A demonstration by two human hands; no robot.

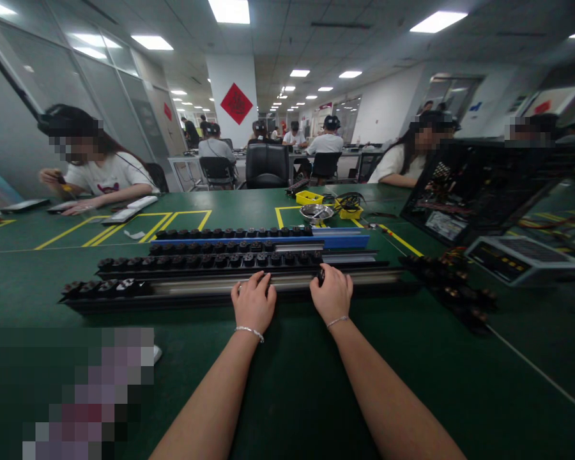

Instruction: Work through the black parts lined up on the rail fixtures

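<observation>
A long rail point(206, 285) with a silvery channel and black sides lies across the table before me. My left hand point(253, 303) holds it near the middle, fingers curved over the top. Farther right, my right hand point(332, 295) is closed on a small black round part point(321, 276) at the same rail; the fingers hide much of it. Several similar black parts point(108, 289) sit in a row at the rail's left end. Just behind lies another rail carrying a longer row of black parts point(211, 260). A blue rail point(347, 241) is farther back.
Loose black parts point(460, 291) lie in a cluster to the right, near a power supply point(531, 259) and an open computer case point(460, 191). Behind the rails are a metal bowl point(316, 213) and a yellow tray point(309, 197). A person point(110, 172) works at the left.
</observation>
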